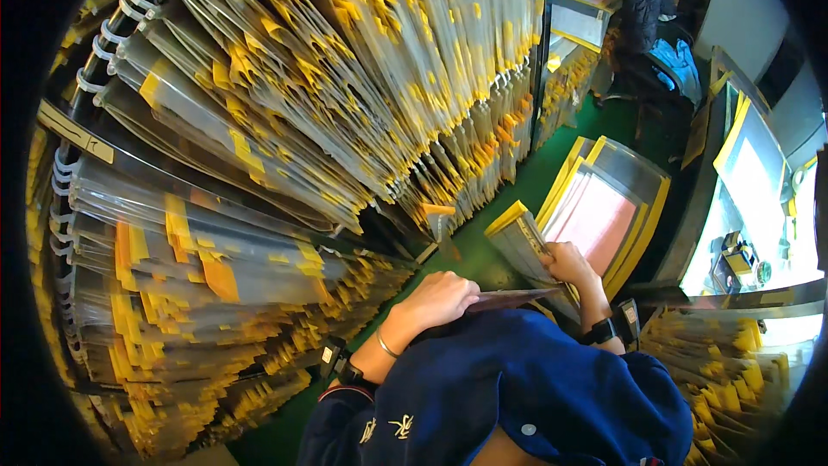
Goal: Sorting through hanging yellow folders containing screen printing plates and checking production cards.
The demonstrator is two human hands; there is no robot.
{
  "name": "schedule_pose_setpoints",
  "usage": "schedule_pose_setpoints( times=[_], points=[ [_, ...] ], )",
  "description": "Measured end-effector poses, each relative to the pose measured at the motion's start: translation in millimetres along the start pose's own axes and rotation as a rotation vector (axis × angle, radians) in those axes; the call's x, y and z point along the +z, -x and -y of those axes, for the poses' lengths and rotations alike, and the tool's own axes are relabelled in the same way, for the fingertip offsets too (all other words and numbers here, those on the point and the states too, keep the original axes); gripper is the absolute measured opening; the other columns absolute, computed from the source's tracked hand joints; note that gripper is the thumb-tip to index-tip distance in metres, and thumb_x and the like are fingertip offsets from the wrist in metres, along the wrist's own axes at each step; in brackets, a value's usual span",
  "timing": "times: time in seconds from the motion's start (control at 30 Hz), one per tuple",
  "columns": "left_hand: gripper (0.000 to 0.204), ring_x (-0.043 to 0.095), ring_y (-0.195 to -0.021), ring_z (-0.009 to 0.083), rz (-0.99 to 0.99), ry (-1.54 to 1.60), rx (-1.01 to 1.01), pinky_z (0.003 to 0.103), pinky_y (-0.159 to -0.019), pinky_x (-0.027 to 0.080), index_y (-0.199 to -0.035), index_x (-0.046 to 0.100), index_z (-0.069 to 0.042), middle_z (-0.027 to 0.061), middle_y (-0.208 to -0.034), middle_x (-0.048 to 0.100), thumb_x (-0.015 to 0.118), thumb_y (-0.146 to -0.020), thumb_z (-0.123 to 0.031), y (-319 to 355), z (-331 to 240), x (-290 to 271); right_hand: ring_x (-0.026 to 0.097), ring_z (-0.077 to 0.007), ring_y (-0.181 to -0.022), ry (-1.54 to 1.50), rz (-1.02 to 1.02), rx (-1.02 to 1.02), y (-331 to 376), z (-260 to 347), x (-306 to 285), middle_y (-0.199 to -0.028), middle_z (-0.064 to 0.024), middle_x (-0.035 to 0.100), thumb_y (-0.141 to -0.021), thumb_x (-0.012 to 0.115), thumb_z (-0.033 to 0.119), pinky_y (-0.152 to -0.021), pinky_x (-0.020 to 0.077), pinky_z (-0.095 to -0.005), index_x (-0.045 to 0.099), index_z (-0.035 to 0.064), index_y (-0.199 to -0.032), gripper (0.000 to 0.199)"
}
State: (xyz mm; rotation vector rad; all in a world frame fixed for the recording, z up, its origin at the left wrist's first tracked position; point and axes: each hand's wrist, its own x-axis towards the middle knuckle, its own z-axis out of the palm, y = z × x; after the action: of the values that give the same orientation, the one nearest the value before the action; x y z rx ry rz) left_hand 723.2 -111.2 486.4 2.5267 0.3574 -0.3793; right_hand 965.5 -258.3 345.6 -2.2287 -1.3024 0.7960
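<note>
My left hand (440, 298) is closed, its fingers pinched on the edge of a thin brownish sheet (517, 297) seen nearly edge-on in front of my body. My right hand (569, 265) wraps round a folded grey film sheet (517, 242) with yellow-taped edges. Just beyond that hand is a larger clear film sheet (642, 171) with yellow borders and a pinkish-white middle. Whether it is joined to the folded one cannot be made out. My palm and sleeve hide the lower ends of the sheets.
Racks of clear hanging sheets (302, 78) with yellow tape fill the left, hung by white rings (90, 79) on bars. A lower row (207, 285) hangs beneath. At right stands a bright lit table (750, 207), with more yellow-edged sheets (716, 380) below. Green floor (496, 207) runs between.
</note>
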Motion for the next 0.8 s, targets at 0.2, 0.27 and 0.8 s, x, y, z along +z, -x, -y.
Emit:
schedule_pose_setpoints(
  times=[0.2, 0.27, 0.8],
  points=[
    [0.021, 0.062, -0.076, 0.0384, 0.045, 0.002, -0.006, 0.046, -0.07, 0.049, -0.096, 0.068, -0.01, 0.0196, -0.08, 0.065, 0.056, -0.087, -0.025, -2.0, 1.7, 0.9, 0.06, -0.0442, -0.081, -0.003, -0.022, -0.018, 1.4, -7.9, 5.1, -0.081, -0.0268, 0.062, -0.081, 0.057, 0.016, -0.074, 0.0465, -0.0488, 0.063, -0.0004, -0.088, 0.019],
    [0.021, 0.062, -0.076, 0.0384, 0.053, 0.002, -0.005, 0.046, -0.07, 0.049, -0.096, 0.068, -0.009, 0.0196, -0.08, 0.065, 0.056, -0.087, -0.025, -2.8, 0.7, -0.5, 0.06, -0.0441, -0.082, 0.004, -0.035, -0.015, 2.8, -6.2, 4.5, -0.082, -0.0267, 0.062, -0.081, 0.058, 0.016, -0.074, 0.0466, -0.0488, 0.063, -0.0007, -0.089, 0.019],
    [0.017, 0.062, -0.07, 0.0367, 0.019, 0.013, 0.049, 0.045, -0.064, 0.049, -0.089, 0.068, -0.008, 0.0185, -0.073, 0.063, 0.056, -0.087, -0.021, -3.4, -3.4, 8.5, 0.059, -0.0452, -0.078, -0.064, -0.09, -0.048, 8.4, -10.0, 1.2, -0.078, -0.0278, 0.061, -0.08, 0.059, 0.014, -0.072, 0.0463, -0.0508, 0.061, -0.0018, -0.083, 0.016]
  ],
)
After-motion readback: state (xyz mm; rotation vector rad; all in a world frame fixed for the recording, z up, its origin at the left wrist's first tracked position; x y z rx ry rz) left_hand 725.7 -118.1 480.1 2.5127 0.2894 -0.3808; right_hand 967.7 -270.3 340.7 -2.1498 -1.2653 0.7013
